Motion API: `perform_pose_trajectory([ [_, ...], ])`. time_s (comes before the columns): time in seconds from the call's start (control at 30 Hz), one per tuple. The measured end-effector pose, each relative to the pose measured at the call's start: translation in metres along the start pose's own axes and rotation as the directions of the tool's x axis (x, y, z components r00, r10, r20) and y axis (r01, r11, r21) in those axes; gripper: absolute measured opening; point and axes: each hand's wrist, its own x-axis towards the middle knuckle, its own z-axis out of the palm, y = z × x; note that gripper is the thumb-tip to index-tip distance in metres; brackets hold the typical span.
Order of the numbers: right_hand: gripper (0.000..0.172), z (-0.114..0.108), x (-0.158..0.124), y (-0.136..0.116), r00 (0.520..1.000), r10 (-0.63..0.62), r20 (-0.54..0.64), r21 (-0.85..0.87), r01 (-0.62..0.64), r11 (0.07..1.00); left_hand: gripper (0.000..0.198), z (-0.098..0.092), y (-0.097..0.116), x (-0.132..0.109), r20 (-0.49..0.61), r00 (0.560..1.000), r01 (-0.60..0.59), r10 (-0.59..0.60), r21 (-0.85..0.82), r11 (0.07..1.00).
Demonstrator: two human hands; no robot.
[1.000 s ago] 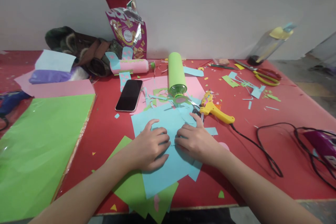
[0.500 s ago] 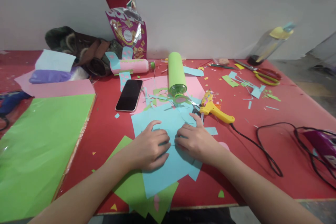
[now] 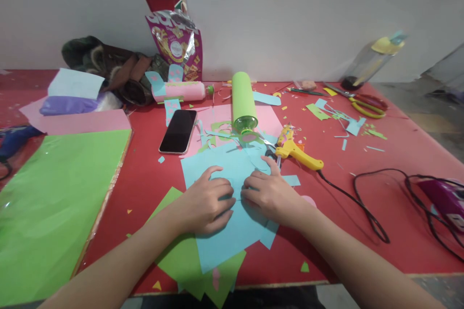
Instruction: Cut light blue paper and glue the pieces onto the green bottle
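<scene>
1. Light-blue paper sheet [image 3: 224,236] is lying at the near middle of the red bench [image 3: 152,174], overlapping one green sheet [image 3: 177,260] beneath it.
2. The left hand [image 3: 205,203] and right hand [image 3: 270,193] are resting on it side by side, nearly touching. The fingers of both are bending, tips pressing down on the sheet. Whether they are pinching a fold I cannot tell.
3. Three glue guns are lying about: a yellow glue gun [image 3: 295,150] just beyond the right hand, a purple glue gun [image 3: 444,198] far right, and a blue glue gun [image 3: 14,137] far left.
4. Two wrapped bottles are lying behind the sheet: a green-wrapped bottle [image 3: 243,99] and a pink-wrapped bottle [image 3: 183,91].
5. One phone [image 3: 179,130] is lying face up, left of the green-wrapped bottle.
6. One pair of scissors [image 3: 362,101] is lying at the back right among paper scraps.
</scene>
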Motion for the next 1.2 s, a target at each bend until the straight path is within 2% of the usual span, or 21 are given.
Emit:
perform_pose_trajectory([
  [0.47,0.026,-0.0025,0.0012,-0.0008,1.000,-0.001,-0.003,0.009,0.001,1.000,0.021,0.0040,-0.0017,0.0003,-0.010,1.000,0.027,-0.028,-0.036,0.999],
  [1.2,0.026,-0.0036,0.0013,-0.0007,0.999,0.011,0.034,0.007,-0.011,1.000,0.023,0.0045,-0.0038,-0.0008,-0.030,0.997,0.068,-0.067,0.064,0.996],
])
